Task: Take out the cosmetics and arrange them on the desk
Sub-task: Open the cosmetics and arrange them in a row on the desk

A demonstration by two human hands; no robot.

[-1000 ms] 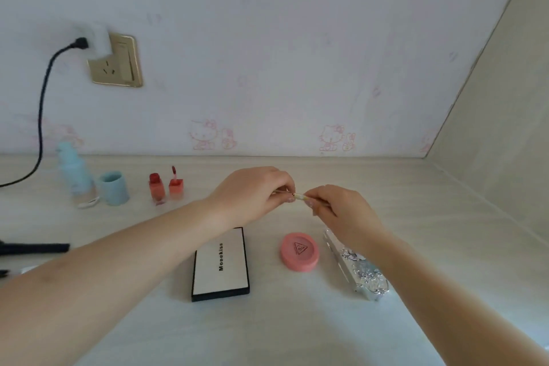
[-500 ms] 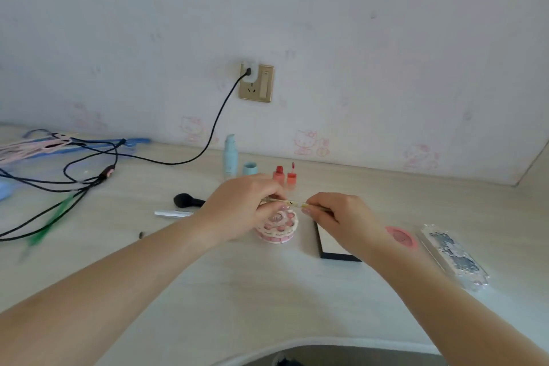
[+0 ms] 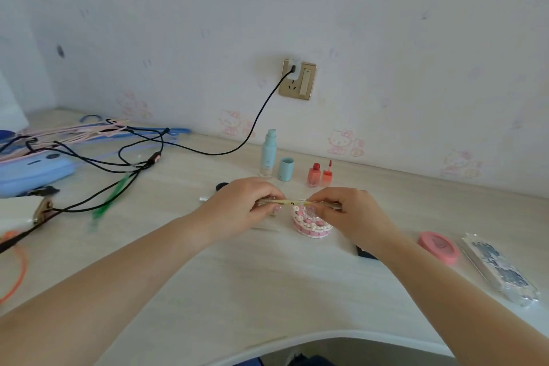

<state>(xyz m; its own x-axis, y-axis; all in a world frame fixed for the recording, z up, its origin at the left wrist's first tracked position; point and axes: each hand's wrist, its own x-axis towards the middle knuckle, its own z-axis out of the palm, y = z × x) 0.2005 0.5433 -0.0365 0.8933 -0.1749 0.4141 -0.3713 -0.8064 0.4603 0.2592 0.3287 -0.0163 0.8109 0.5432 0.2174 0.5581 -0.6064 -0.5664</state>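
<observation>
Both hands hold a thin gold cosmetic pencil (image 3: 292,202) level above the desk (image 3: 267,282). My left hand (image 3: 243,208) pinches its left end and my right hand (image 3: 344,211) pinches its right end. Just under the pencil sits a round pink beaded box (image 3: 312,224). Behind the hands stand a pale blue bottle (image 3: 268,154), its blue cap (image 3: 285,169) and two small red lip tints (image 3: 320,174). A pink round compact (image 3: 438,246) and a glittery clear case (image 3: 499,269) lie to the right. A black palette corner (image 3: 365,252) shows under my right forearm.
Black cables (image 3: 118,157) run from the wall socket (image 3: 298,79) across the left of the desk, over coloured hangers (image 3: 98,131) and a blue pouch (image 3: 32,172). A black brush head (image 3: 221,186) and a white stick (image 3: 264,228) lie by my left hand. The desk's curved front edge is near.
The view has swung left and down, bringing cables and the beaded box into sight. Both hands kept hold of the pencil; more of its length shows between them now.
</observation>
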